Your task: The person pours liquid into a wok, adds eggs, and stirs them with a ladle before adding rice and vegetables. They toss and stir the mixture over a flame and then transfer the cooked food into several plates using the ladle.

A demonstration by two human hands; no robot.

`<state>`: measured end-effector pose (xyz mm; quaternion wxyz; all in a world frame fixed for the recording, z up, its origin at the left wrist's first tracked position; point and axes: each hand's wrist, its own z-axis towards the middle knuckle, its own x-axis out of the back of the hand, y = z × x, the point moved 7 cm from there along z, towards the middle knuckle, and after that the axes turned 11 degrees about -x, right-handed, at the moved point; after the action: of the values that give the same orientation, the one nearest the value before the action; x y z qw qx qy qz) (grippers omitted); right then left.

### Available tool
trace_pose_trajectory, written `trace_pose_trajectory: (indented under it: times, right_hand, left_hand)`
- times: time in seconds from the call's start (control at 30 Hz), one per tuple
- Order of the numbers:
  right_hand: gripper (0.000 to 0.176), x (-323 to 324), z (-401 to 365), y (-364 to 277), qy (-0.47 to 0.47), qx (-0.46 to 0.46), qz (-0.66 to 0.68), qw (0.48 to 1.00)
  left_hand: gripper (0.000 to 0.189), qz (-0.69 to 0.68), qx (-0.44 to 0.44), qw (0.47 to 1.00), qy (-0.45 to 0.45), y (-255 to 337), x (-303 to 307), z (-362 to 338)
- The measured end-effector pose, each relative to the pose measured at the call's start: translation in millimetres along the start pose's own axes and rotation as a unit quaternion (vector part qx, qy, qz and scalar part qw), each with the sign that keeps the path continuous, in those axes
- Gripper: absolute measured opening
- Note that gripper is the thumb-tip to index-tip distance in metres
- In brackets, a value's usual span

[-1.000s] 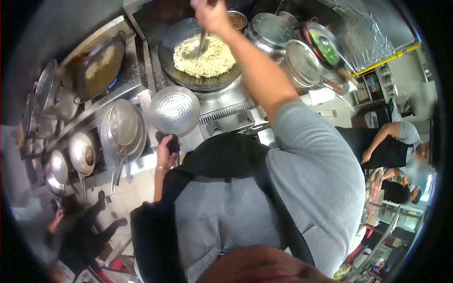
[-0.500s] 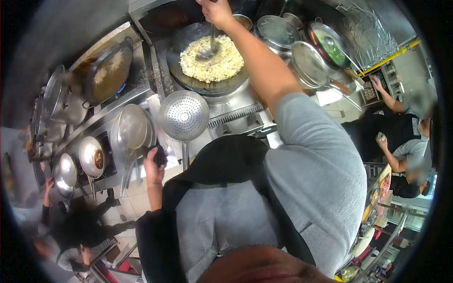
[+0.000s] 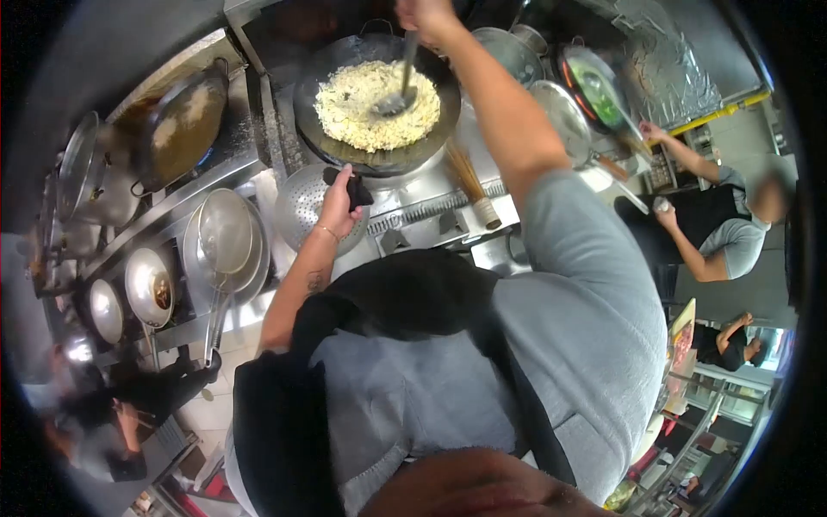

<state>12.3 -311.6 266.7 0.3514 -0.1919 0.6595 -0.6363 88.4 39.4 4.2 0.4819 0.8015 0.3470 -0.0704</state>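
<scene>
My right hand (image 3: 428, 19) is closed around the handle of a ladle (image 3: 396, 103), whose bowl rests in crumbly yellow-white food (image 3: 362, 129) that looks like fried rice. The food lies in a large dark wok (image 3: 448, 90) on the stove. Near the wok's front edge, my left hand (image 3: 340, 207) grips a folded black cloth (image 3: 360, 191). Beneath this hand is a round perforated skimmer (image 3: 300, 207), partly covered by the hand and forearm. A bamboo wok brush (image 3: 469, 181) leans to the right of the wok's front.
Left of me stand another wok with brown liquid (image 3: 185, 133), stacked strainers (image 3: 226, 233) and a steel pan (image 3: 150, 284). On the right are a strainer (image 3: 564, 116) and a pan of green food (image 3: 599, 90). A co-worker's hand (image 3: 655, 132) reaches beside that pan.
My left hand has moved up and right with the black cloth, from beside my apron to the wok's front edge. My right hand and the ladle have shifted right.
</scene>
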Motion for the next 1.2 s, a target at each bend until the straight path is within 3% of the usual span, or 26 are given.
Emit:
trace_pose_trajectory:
  times: [0.07,0.13,0.17,0.2,0.23,0.27,0.33,0.4,0.43,0.47,0.53,0.67,0.7,0.8,0.83,0.87,0.9,0.93,0.97,1.0,1.03,1.07,1.13,1.17,1.2]
  right_hand:
    - [0.025,2,-49,-14,-0.052,0.02,0.053,0.997]
    - [0.018,-11,-92,37,0.191,0.069,-0.042,0.978]
    - [0.019,2,-85,51,0.2,0.127,-0.099,0.966]
    - [0.024,14,-72,44,0.168,0.046,0.019,0.985]
    - [0.026,25,-73,16,0.204,0.018,0.006,0.979]
    - [0.028,39,-71,-13,0.236,-0.001,-0.01,0.972]
    - [0.05,75,-67,-51,0.222,0.031,0.022,0.974]
    - [0.03,107,-89,-59,0.174,0.072,0.105,0.976]
    - [0.031,99,-111,-35,0.322,0.13,0.047,0.937]
    - [0.031,97,-102,9,0.343,0.13,0.064,0.928]
    - [0.03,67,-94,31,0.264,0.064,0.168,0.948]
    - [0.036,16,-136,-27,0.221,0.06,0.068,0.971]
    - [0.04,4,-156,-29,0.225,0.097,0.039,0.969]
    - [0.035,11,-164,41,0.185,0.045,0.051,0.98]
    - [0.029,4,-156,26,0.161,0.057,-0.07,0.983]
    - [0.029,15,-156,16,0.19,0.05,-0.008,0.98]
    - [0.03,1,-165,-25,0.189,0.05,-0.047,0.98]
    - [0.037,-2,-158,-51,0.105,0.103,0.011,0.989]
    - [0.046,-35,-174,-97,0.083,0.119,-0.059,0.988]
    - [0.042,-39,-183,-124,0.055,0.113,0.02,0.992]
    - [0.057,-72,-204,-149,0.149,0.138,0.018,0.979]
    - [0.06,-37,-198,-134,0.032,0.101,0.249,0.963]
    - [0.058,-49,-215,-94,0.177,0.088,0.071,0.978]
    - [0.045,-45,-212,-50,0.269,0.038,-0.011,0.962]
    - [0.046,-37,-192,-8,0.21,0.103,0.064,0.97]
  left_hand:
    - [0.039,-0.016,0.02,1.0,0.013,-6,-17,19]
    - [0.038,-0.024,0.028,0.998,0.057,-5,-39,29]
    - [0.037,-0.006,0.033,0.998,0.049,-8,-46,37]
    - [0.035,0.016,0.042,0.998,0.041,-15,-49,45]
    - [0.033,0.054,0.053,0.997,0.029,-24,-48,54]
    - [0.033,0.053,0.048,0.997,0.027,-21,-48,53]
    - [0.03,0.065,0.06,0.996,0.025,-16,-51,48]
    - [0.023,0.058,0.049,0.996,0.045,-21,-48,51]
    - [0.021,0.04,0.037,0.997,0.049,-21,-49,56]
    - [0.019,0.022,0.026,0.998,0.051,-22,-50,60]
    - [0.018,0.015,0.02,0.998,0.049,-24,-49,62]
    - [0.018,0.024,0.013,0.998,0.064,-22,-50,61]
    - [0.019,0.015,0.008,0.998,0.067,-23,-50,61]
    - [0.02,-0.04,-0.02,0.998,0.044,-34,-47,73]
    - [0.02,-0.036,-0.033,0.997,0.064,-32,-48,69]
    - [0.015,-0.043,-0.041,0.996,0.064,-37,-42,66]
    - [0.012,-0.044,-0.035,0.995,0.08,-37,-42,41]
    - [0.012,-0.053,-0.04,0.993,0.095,-19,-48,12]
    - [0.013,-0.063,-0.023,0.996,0.065,-1,-54,-19]
    - [0.014,-0.071,0.004,0.997,0.035,12,-61,-49]
    - [0.011,-0.087,0.014,0.992,0.087,22,-65,-66]
    - [0.012,-0.098,0.002,0.991,0.094,14,-62,-51]
    - [0.016,-0.101,-0.007,0.994,0.037,-12,-47,9]
    - [0.018,-0.11,-0.024,0.994,0.003,-30,-37,27]
    - [0.018,-0.103,-0.019,0.994,-0.002,-47,-27,11]
